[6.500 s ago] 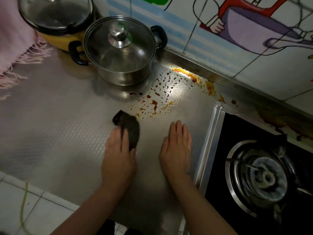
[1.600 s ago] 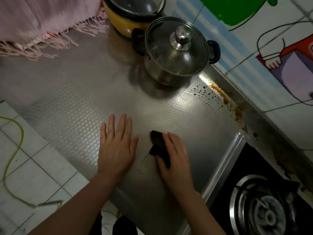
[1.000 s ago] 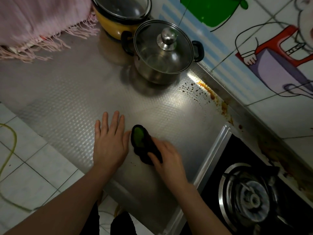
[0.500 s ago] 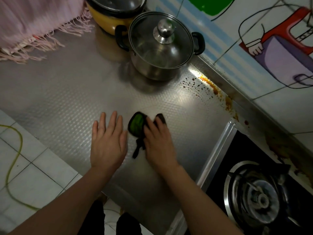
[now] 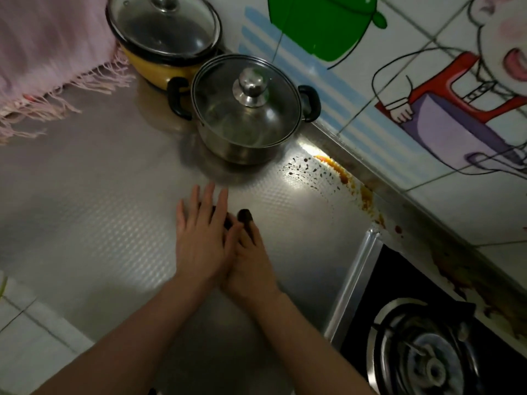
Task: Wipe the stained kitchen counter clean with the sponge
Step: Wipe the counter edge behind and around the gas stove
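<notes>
- Fingers [image 5: 212,202] of my left hand [image 5: 199,240] lie straight and slightly spread, laid flat over the left part of the dark sponge [image 5: 244,216].
- Fingers [image 5: 254,239] of my right hand [image 5: 251,269] rest on the same sponge, tucked against the left hand's edge. I cannot tell whether they curl round it or only press on it.
- The sponge sits mid-way across the steel surface [image 5: 99,195]. One dark end shows past the right fingertips and another patch shows between the left fingers.
- Dark specks [image 5: 310,172] dot the surface beyond the sponge, well apart from it, under a bright glare.
- An orange smear [image 5: 342,173] runs along the back edge beside the specks, at the foot of the cartoon-painted wall tiles [image 5: 427,81].
- A lidded steel pot [image 5: 245,109] stands behind the hands, left of the stains. A yellow pot [image 5: 159,67] with a glass lid stands just behind it.
- A pink fringed cloth [image 5: 48,49] drapes onto the surface at far left.
- A gas burner [image 5: 427,357] sits in the black hob at lower right, beside the surface.
</notes>
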